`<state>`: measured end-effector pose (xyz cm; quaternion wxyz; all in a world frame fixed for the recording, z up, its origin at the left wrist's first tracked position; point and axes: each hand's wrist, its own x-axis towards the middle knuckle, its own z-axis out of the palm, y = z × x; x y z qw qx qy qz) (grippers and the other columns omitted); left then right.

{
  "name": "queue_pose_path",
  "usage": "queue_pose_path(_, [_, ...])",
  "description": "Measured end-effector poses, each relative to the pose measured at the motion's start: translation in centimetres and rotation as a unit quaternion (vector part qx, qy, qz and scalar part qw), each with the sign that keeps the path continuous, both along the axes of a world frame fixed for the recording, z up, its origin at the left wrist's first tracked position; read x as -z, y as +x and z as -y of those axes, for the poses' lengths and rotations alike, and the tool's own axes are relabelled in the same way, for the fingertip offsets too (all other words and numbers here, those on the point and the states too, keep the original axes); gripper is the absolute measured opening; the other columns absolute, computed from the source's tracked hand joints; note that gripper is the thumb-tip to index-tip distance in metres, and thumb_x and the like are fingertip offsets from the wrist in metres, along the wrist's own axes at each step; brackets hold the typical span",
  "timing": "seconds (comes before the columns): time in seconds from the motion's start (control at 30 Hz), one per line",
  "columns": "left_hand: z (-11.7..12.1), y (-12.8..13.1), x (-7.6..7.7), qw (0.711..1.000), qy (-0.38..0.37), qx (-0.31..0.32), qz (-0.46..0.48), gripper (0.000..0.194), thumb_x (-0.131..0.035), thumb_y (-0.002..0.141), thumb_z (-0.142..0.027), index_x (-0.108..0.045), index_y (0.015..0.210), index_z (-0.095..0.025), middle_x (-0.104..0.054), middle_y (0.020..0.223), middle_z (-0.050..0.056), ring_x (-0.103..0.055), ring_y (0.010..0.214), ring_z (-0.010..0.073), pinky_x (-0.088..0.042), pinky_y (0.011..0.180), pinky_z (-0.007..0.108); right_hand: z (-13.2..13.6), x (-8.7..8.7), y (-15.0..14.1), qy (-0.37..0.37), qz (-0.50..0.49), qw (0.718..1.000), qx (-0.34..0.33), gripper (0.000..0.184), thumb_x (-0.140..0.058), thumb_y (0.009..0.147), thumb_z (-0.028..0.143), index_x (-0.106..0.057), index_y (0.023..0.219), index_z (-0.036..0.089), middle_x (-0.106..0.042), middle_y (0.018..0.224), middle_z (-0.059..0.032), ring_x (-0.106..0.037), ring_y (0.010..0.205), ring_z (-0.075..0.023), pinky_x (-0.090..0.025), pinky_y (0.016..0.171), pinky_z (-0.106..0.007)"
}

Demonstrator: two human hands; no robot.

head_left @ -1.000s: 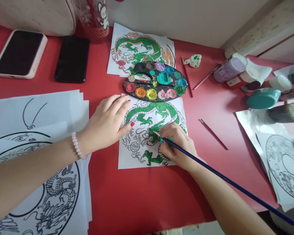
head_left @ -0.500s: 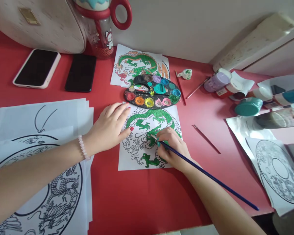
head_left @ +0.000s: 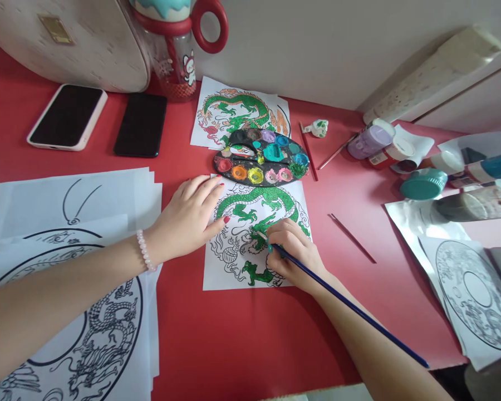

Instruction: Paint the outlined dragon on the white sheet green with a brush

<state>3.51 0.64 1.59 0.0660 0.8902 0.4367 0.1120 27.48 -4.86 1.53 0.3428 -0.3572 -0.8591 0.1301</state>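
Note:
My right hand [head_left: 293, 250] is closed around a long blue paintbrush [head_left: 350, 303], whose tip rests at the green dragon's head on a sheet of paper [head_left: 217, 278]. Much of the dragon's body is painted green; the clouds, flames and ball are bare black outlines. My left hand [head_left: 196, 214] lies flat with fingers spread, pressing the sheet's left edge. Just above the sheet sits a black paint palette [head_left: 267, 171] with wells of many colours, partly over a second dragon picture [head_left: 234, 108] painted green, orange and red.
Two phones [head_left: 69, 117] lie at the back left beside a clear cup [head_left: 177, 67] and a pale bag [head_left: 92, 44]. Printed sheets [head_left: 108, 206] are under my left forearm. Thin red brushes [head_left: 353, 238] and paint bottles [head_left: 371, 139] are on the right.
The blue brush's back end has swung slightly left and down while its tip stays near the dragon's head. The whole view has shifted a little; my left hand keeps its place on the sheet.

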Motion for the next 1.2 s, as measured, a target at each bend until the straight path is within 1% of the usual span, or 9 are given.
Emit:
queue_pose_path(0.17, [-0.01,-0.03,0.08,1.0,-0.003,0.002,0.02,0.057,-0.038,0.092,-0.044,-0.038,0.137,-0.008,-0.04,0.143,0.018,-0.034,0.132,0.0337,-0.033,0.108,0.054,-0.04,0.17,0.02,-0.001,0.009,1.0,-0.009,0.03,-0.043,0.072,-0.001,-0.043,0.092,0.021,-0.051,0.083,-0.0036,-0.046,0.077,-0.0138,-0.047,0.067,-0.031])
queue_pose_path(0.27, [-0.02,-0.09,0.08,1.0,-0.006,0.003,0.018,0.058,-0.04,0.091,-0.042,-0.038,0.137,-0.007,-0.039,0.143,0.019,-0.033,0.132,0.034,-0.032,0.109,0.054,-0.12,0.23,0.05,0.003,0.003,1.0,-0.019,0.031,-0.044,0.072,-0.002,-0.044,0.092,0.021,-0.05,0.083,-0.0036,-0.047,0.077,-0.014,-0.047,0.068,-0.031])
queue_pose_path(0.4, [-0.01,-0.11,0.04,1.0,-0.006,0.004,0.015,0.058,-0.039,0.091,-0.043,-0.038,0.136,-0.006,-0.04,0.143,0.019,-0.033,0.132,0.0341,-0.033,0.109,0.054,-0.21,0.12,0.03,0.004,0.011,1.0,-0.009,0.031,-0.044,0.072,-0.002,-0.044,0.093,0.021,-0.05,0.085,-0.0042,-0.047,0.078,-0.0141,-0.047,0.068,-0.03])
queue_pose_path(0.6, [0.0,-0.03,-0.02,1.0,-0.001,0.002,0.001,0.059,-0.037,0.092,-0.043,-0.038,0.136,-0.005,-0.039,0.144,0.018,-0.033,0.132,0.0336,-0.032,0.109,0.053,-0.12,0.25,0.06,0.001,0.011,1.0,-0.015,0.03,-0.043,0.073,-0.001,-0.042,0.093,0.021,-0.05,0.084,-0.0035,-0.045,0.077,-0.0137,-0.047,0.068,-0.031])
queue_pose_path(0.73, [0.02,-0.01,-0.09,1.0,-0.001,0.003,0.01,0.057,-0.036,0.092,-0.043,-0.039,0.135,-0.006,-0.04,0.143,0.018,-0.034,0.131,0.0334,-0.033,0.109,0.053,-0.11,0.24,0.05,-0.005,0.018,1.0,-0.01,0.03,-0.042,0.074,-0.001,-0.042,0.094,0.021,-0.05,0.084,-0.0038,-0.047,0.078,-0.0141,-0.047,0.068,-0.031])
queue_pose_path(1.03, [-0.05,-0.06,0.01,1.0,-0.007,0.003,0.012,0.058,-0.038,0.091,-0.043,-0.038,0.136,-0.006,-0.039,0.143,0.019,-0.033,0.132,0.0339,-0.033,0.109,0.054,-0.22,0.08,-0.03,-0.002,0.024,1.0,-0.01,0.031,-0.042,0.073,-0.001,-0.043,0.094,0.021,-0.051,0.085,-0.0039,-0.047,0.077,-0.0141,-0.048,0.067,-0.031])
queue_pose_path(1.2, [-0.05,-0.02,-0.05,1.0,-0.004,0.002,-0.003,0.06,-0.038,0.091,-0.042,-0.037,0.137,-0.004,-0.039,0.144,0.018,-0.033,0.132,0.0341,-0.033,0.109,0.053,-0.06,0.15,0.05,-0.007,0.017,1.0,-0.012,0.031,-0.042,0.073,-0.001,-0.042,0.094,0.021,-0.05,0.084,-0.0037,-0.046,0.078,-0.0142,-0.047,0.068,-0.032])
